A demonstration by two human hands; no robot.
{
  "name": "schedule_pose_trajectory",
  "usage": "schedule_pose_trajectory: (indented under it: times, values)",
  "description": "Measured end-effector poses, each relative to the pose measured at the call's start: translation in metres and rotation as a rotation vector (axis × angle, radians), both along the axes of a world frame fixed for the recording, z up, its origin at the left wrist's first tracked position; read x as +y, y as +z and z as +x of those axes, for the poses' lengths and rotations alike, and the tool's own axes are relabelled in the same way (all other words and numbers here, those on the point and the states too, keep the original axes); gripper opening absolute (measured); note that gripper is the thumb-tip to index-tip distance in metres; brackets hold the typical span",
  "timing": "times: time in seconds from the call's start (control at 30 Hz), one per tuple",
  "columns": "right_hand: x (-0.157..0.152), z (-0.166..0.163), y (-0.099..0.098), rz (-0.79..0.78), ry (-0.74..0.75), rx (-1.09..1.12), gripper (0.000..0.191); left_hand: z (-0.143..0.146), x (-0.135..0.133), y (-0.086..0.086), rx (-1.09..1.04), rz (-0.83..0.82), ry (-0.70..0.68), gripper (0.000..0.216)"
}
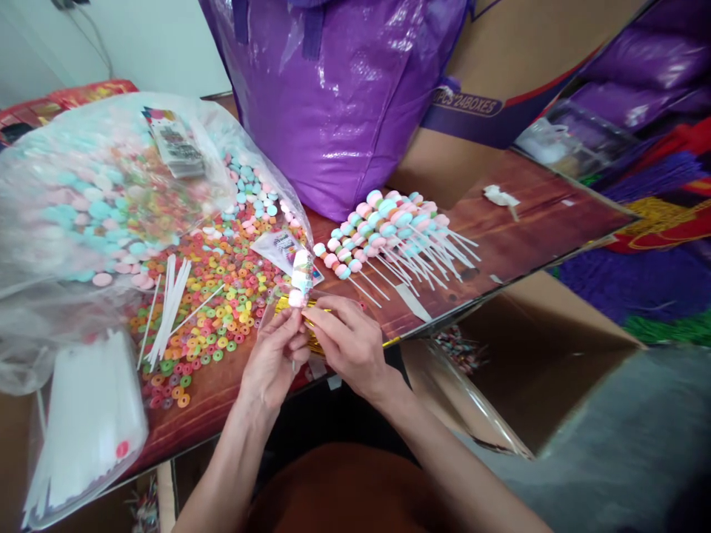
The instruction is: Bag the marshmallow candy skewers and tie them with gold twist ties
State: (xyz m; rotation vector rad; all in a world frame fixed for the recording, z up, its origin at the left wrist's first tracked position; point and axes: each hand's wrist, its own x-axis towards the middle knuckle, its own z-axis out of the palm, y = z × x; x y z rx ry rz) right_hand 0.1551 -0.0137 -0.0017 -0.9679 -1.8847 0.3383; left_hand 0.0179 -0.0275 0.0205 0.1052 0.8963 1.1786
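Note:
My left hand (276,348) is closed around the lower end of a candy skewer (301,275), which points up and appears to be in a clear wrapper. Pink, white and blue candies show on it. Just below the candies, my right hand (355,344) pinches a thin gold twist tie (308,317) against the wrapper's neck. More gold ties (316,342) lie on the table under my hands, partly hidden by the fingers. Beyond them is a small printed clear packet (278,248). To the right, finished candy skewers (389,222) are piled with their white sticks toward me.
Loose ring gummies (233,296) spread over the table on the left, beside white sticks (169,314) and a bag of sticks (92,414). Behind lie a large clear candy bag (67,170) and a purple bag (338,111). An open cardboard box (533,377) stands below the table's right edge.

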Motion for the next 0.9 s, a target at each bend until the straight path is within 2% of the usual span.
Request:
schedule_pose_trajectory:
  times: [0.13,0.27,0.4,0.53,0.63,0.7,0.77,0.83,0.9]
  values:
    - [0.003,0.003,0.002,0.113,-0.051,-0.119,0.02,0.009,-0.005,0.008,0.024,-0.013,0.014,0.04]
    - [0.001,-0.004,0.006,0.1,-0.046,-0.006,0.02,0.016,-0.008,0.006,0.086,0.037,0.006,0.036]
    - [-0.006,-0.011,0.011,-0.085,-0.056,0.262,0.016,0.015,-0.004,0.001,0.14,0.124,-0.07,0.034]
    - [-0.01,-0.008,0.026,-0.336,-0.064,0.404,0.012,0.009,-0.003,0.013,0.224,0.321,-0.059,0.043]
    - [-0.011,-0.005,0.04,-0.312,-0.038,0.396,0.013,0.004,-0.008,0.023,0.413,0.435,-0.033,0.052]
    - [-0.011,-0.004,0.046,-0.207,-0.027,0.346,0.013,0.002,-0.011,0.022,0.537,0.419,-0.024,0.052]
    - [-0.013,-0.004,0.048,-0.144,-0.017,0.289,0.016,0.001,-0.012,0.016,0.609,0.342,-0.032,0.042]
    - [-0.016,-0.002,0.046,-0.162,0.011,0.288,0.019,0.002,-0.012,0.009,0.607,0.293,-0.084,0.034]
    - [-0.022,0.003,0.041,-0.28,0.041,0.365,0.02,0.008,-0.011,0.004,0.558,0.308,-0.135,0.028]
